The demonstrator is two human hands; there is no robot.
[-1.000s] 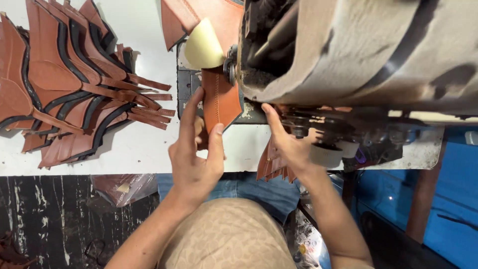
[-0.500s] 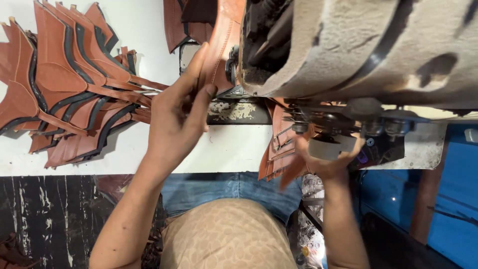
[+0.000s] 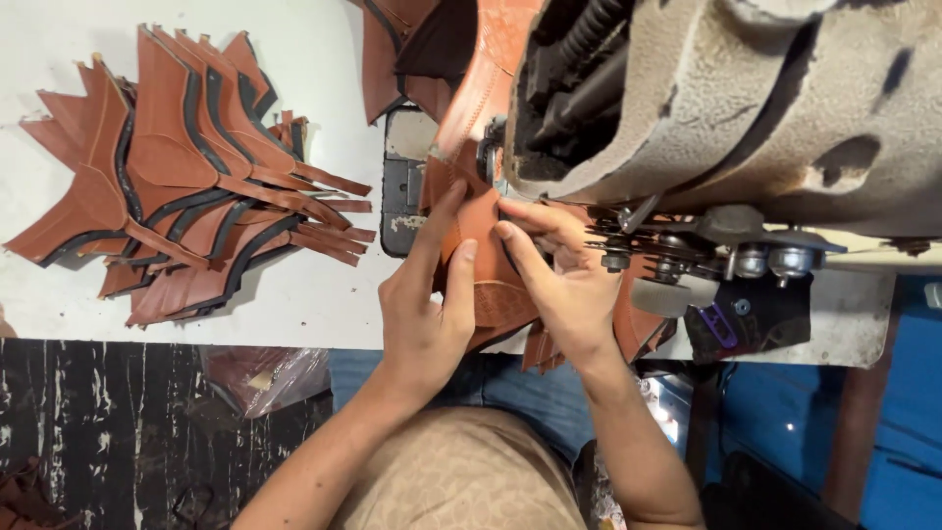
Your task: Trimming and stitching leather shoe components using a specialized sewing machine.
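A brown leather piece (image 3: 488, 257) lies under the head of a worn sewing machine (image 3: 706, 98), by the needle plate (image 3: 404, 186). My left hand (image 3: 428, 304) presses on its left side, fingers stretched flat over it. My right hand (image 3: 559, 275) rests on its right side, fingertips pinching the leather edge close to the presser foot. More brown leather runs up behind the machine (image 3: 471, 79). Both hands touch the same piece.
A fanned stack of brown leather pieces with black trim (image 3: 177, 186) lies on the white table (image 3: 294, 294) at the left. More leather pieces hang at the table's front edge (image 3: 628, 329). A plastic bag (image 3: 260, 378) sits on the dark floor below.
My left hand came down from the upper leather onto the piece at the needle. My right hand rose from below the table edge and joined it on the same piece.
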